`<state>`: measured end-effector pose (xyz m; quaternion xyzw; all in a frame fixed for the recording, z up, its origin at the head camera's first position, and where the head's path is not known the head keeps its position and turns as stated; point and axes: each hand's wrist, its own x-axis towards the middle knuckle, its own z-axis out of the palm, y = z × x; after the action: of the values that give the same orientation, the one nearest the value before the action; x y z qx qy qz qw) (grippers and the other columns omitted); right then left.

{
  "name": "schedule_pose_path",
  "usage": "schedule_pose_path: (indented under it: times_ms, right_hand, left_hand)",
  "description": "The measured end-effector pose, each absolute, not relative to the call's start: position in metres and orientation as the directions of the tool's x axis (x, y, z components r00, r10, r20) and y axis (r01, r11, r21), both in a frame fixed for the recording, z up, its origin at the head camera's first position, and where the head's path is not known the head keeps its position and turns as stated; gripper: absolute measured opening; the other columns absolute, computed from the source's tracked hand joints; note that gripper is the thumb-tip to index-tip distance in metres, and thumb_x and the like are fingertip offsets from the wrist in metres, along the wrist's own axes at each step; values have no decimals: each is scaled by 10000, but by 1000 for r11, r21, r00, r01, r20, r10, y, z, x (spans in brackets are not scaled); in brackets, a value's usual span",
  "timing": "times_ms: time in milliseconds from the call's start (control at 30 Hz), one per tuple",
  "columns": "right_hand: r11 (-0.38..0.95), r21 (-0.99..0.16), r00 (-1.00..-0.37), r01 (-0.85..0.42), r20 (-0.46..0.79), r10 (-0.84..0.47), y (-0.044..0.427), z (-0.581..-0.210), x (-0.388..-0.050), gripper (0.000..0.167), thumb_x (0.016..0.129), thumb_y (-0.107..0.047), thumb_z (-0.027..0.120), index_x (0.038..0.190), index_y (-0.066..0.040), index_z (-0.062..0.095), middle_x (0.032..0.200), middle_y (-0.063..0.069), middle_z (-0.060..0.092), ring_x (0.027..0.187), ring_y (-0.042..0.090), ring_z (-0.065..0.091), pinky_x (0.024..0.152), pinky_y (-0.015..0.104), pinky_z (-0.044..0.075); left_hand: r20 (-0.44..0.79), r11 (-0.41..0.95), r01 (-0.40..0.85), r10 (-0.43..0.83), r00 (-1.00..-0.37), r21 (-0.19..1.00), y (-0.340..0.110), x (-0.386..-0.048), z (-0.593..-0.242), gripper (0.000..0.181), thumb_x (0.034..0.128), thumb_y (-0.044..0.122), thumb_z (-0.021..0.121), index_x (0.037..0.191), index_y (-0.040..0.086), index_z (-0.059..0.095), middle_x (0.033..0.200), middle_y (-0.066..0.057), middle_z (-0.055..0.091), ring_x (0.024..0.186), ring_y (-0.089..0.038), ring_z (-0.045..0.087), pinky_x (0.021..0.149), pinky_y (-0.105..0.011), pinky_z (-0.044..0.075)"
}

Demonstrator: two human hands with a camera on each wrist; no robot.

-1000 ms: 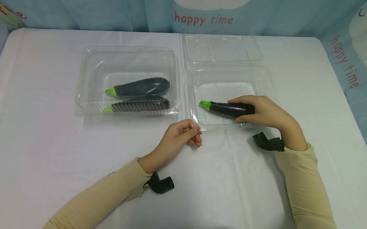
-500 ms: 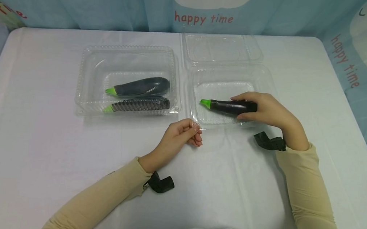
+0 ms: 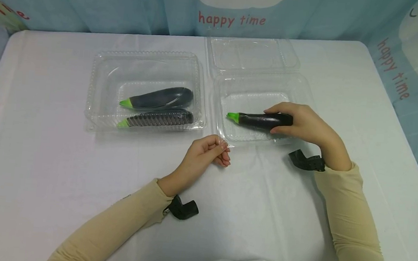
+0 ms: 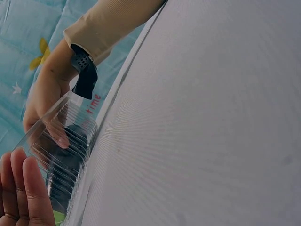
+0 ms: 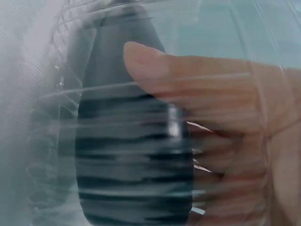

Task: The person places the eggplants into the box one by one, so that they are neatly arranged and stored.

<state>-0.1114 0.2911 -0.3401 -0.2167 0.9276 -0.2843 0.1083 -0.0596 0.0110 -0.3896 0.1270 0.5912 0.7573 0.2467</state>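
Note:
My right hand (image 3: 303, 123) grips the thick end of a dark eggplant (image 3: 258, 121), its green stem pointing left. It is inside an opened clear plastic container (image 3: 218, 106), whose lid (image 3: 253, 55) lies folded back behind. In the right wrist view the thumb (image 5: 150, 66) presses along the eggplant, seen through the ribbed wall. My left hand (image 3: 204, 155) pinches the container's near left corner between thumb and fingers. In the left wrist view, several fingers of this hand (image 4: 28, 193) show beside the clear wall.
Left of it stands another clear container (image 3: 145, 53) with two eggplants (image 3: 163, 98) inside, seen through its plastic. The white table (image 3: 41, 165) meets a blue curtain (image 3: 130, 3) at its back edge. Each wrist carries a black mount (image 3: 305, 160).
My right hand and the eggplant have shifted slightly to the right and away from me. The left hand stays at the container's corner.

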Motion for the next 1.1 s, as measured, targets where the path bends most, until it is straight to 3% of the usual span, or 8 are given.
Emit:
schedule_pose_path:
  times_ms: [600,1100]
  right_hand:
    - [741,-588,-910,-325,-19,-414,294,-333,-109,454,777,-55,765,1204,-15,617,1187,102,629,1144,279,530,947,431,397]
    - [744,-580,-934,-333,91,-347,306,-325,-107,396,801,-26,733,1183,-7,631,1146,124,645,1040,277,576,888,220,417]
  left_hand:
    - [-97,-188,-226,524,-846,956,11,-59,-389,158,971,-17,453,916,-149,520,770,-79,618,677,-128,644,703,-328,562]
    - [-94,-178,-219,529,-844,959,10,-60,-390,178,975,-3,456,923,-160,521,768,-77,615,686,-132,645,711,-339,562]
